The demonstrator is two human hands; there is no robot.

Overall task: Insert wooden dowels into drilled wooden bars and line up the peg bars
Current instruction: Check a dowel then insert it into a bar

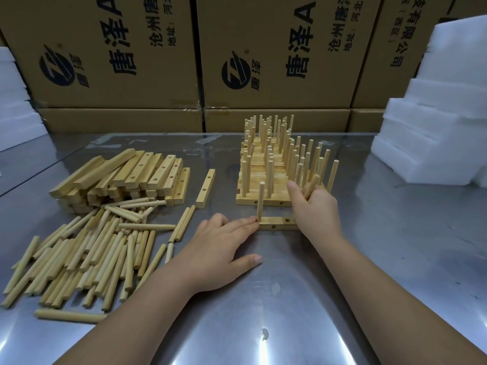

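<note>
Left hand [218,246] flat, fingers straight, fingertips touching left end of drilled bar [279,223], beside seated dowel [261,201]. Right hand [313,204] curled round second dowel [312,183], over bar's right end. Finished peg bars [266,180] just beyond right hand. Dowels likely light, stiff, smooth: grip mid-shaft, hold vertical. Bar light, may slide on slick metal table [290,299]: brace end.

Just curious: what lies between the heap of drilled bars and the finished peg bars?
A single drilled bar, lying flat on the table, in the head view.
</note>
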